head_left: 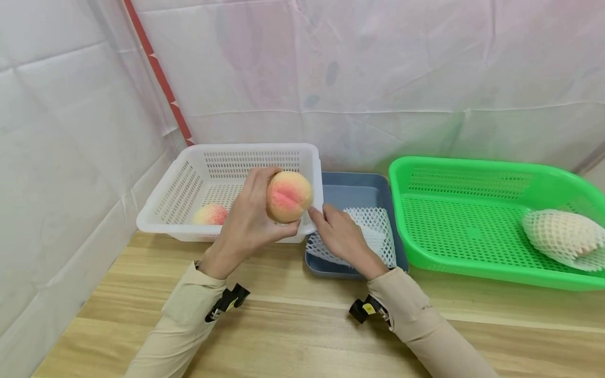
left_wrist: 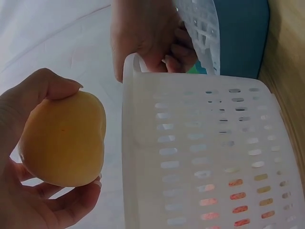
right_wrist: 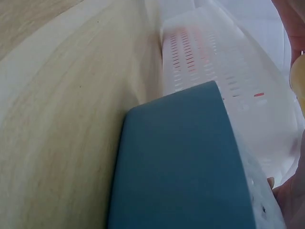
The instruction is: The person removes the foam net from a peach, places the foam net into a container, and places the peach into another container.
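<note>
The peach point(head_left: 289, 197) is in the left hand point(head_left: 250, 212), raised above rim level near the right end of the white basket point(head_left: 255, 147), thumb and fingers curled round its sides with the pink, creased face uncovered. It looks light and fairly firm, though a real one could bruise under a hard pinch; the matte skin should not slip much. A broad hold round the middle, light at each fingertip, suits it best. The right hand point(head_left: 342, 233) is at the white basket's right rim, fingers bent, but whether they pinch anything I cannot tell. The foam netting point(head_left: 385, 244), in the blue-grey tray point(head_left: 361, 184) right of the white basket, seems feather-light, stretchy and easily torn, best taken gently by its edge
</note>
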Demonstrator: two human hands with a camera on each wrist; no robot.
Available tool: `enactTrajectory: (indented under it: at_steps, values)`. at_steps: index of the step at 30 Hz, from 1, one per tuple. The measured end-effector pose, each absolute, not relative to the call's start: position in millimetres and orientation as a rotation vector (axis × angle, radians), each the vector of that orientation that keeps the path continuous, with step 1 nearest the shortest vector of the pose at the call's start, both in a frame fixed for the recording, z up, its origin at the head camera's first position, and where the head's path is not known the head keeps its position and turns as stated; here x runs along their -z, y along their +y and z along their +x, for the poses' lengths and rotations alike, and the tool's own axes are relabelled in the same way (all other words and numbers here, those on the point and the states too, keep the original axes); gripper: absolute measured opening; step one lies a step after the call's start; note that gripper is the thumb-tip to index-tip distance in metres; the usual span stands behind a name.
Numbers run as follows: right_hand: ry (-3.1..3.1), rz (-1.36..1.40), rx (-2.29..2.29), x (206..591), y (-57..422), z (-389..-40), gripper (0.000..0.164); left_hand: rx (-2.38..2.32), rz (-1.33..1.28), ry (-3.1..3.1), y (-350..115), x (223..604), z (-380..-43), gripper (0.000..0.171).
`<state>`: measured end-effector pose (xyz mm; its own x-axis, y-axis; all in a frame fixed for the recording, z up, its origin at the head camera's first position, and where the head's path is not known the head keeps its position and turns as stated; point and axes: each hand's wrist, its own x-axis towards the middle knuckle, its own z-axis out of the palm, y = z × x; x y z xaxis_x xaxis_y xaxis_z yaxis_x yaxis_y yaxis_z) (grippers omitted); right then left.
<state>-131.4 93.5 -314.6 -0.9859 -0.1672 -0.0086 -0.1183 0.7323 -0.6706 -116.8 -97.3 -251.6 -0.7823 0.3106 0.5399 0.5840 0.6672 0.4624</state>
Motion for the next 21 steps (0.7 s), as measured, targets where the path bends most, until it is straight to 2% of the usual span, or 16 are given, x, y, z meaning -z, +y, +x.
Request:
enactTrajectory:
  at_steps: [21]
  values:
    - [2.798,-0.21,1.229,317.2,97.2,-136.8,0.043,0.878,-0.633,-2.585,-103.5,257.9,-124.4,0.083]
